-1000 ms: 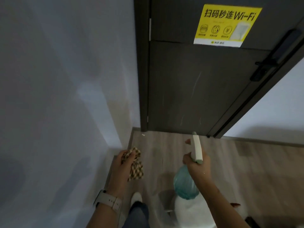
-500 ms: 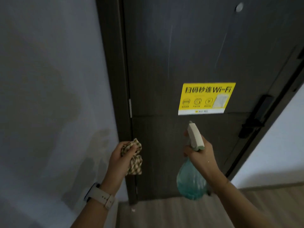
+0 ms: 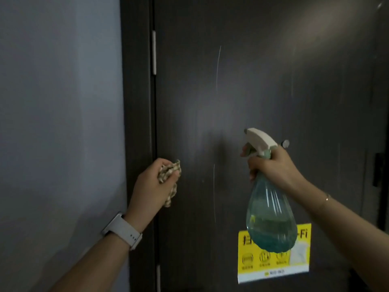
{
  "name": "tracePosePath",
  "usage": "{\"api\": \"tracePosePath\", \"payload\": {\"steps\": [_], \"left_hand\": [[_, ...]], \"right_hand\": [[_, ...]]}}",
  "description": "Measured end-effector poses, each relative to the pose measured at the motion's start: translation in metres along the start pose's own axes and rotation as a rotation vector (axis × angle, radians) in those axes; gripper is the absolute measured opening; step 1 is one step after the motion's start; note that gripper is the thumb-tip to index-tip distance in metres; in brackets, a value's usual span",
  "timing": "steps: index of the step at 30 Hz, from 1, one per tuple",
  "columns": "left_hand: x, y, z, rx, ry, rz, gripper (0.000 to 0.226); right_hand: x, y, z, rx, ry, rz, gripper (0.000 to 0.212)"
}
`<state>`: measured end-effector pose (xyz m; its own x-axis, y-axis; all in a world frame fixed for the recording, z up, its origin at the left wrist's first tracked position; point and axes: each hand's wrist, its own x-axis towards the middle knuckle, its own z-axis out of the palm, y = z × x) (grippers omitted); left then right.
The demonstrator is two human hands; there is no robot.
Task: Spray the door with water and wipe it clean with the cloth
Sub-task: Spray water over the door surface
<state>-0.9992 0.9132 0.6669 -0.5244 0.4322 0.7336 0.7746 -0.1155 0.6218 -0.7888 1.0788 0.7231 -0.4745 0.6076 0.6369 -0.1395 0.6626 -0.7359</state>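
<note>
Left hand (image 3: 152,184) gripping cloth (image 3: 169,175), right hand (image 3: 271,167) gripping spray bottle (image 3: 270,218), sticker (image 3: 303,260) reading "Fi"

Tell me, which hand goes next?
Probably the right hand: it holds the clear green spray bottle, nozzle aimed at the dark door. The left hand only grips the checked cloth.

The door (image 3: 263,91) ahead of both hands is dark brown. The cloth (image 3: 169,175) in the left hand (image 3: 151,184) is tan-and-cream checked. The right hand (image 3: 271,167) holds a clear teal spray bottle (image 3: 271,218) with a white head; below it, a yellow sticker (image 3: 299,260). The watch strap (image 3: 124,230) is pale.
</note>
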Motion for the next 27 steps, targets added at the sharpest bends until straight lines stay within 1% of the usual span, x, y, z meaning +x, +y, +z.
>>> {"api": "tracePosePath", "payload": {"steps": [2, 4, 6, 8, 10, 12, 14, 20, 23, 27], "left_hand": [[0.033, 0.008, -0.013, 0.070, 0.076, 0.104, 0.005], [0.068, 0.014, -0.026, 0.252, 0.202, 0.293, 0.009], [0.101, 0.023, -0.038, 0.434, 0.327, 0.471, 0.010], [0.130, 0.029, -0.047, 0.579, 0.388, 0.555, 0.013], [0.153, 0.024, -0.054, 0.612, 0.386, 0.511, 0.019], [0.168, 0.016, -0.060, 0.513, 0.360, 0.434, 0.022], [0.176, 0.011, -0.063, 0.455, 0.343, 0.410, 0.023], [0.181, 0.009, -0.063, 0.485, 0.339, 0.450, 0.021], [0.181, 0.009, -0.063, 0.488, 0.327, 0.472, 0.022], [0.180, 0.007, -0.065, 0.499, 0.315, 0.482, 0.022]], "right_hand": [[0.030, -0.024, -0.006, 0.084, 0.001, -0.022, 0.018], [0.057, -0.051, -0.010, 0.144, 0.012, -0.050, 0.021], [0.082, -0.077, -0.014, 0.156, 0.036, -0.072, 0.019], [0.105, -0.101, -0.017, 0.154, 0.061, -0.079, 0.020], [0.123, -0.124, -0.017, 0.154, 0.077, -0.086, 0.025], [0.139, -0.144, -0.015, 0.156, 0.084, -0.092, 0.031], [0.152, -0.159, -0.011, 0.149, 0.081, -0.111, 0.029], [0.182, -0.180, -0.005, 0.018, 0.126, -0.152, 0.021], [0.186, -0.181, -0.007, -0.020, 0.145, -0.151, 0.007], [0.190, -0.180, -0.008, -0.022, 0.131, -0.143, 0.012]]}}
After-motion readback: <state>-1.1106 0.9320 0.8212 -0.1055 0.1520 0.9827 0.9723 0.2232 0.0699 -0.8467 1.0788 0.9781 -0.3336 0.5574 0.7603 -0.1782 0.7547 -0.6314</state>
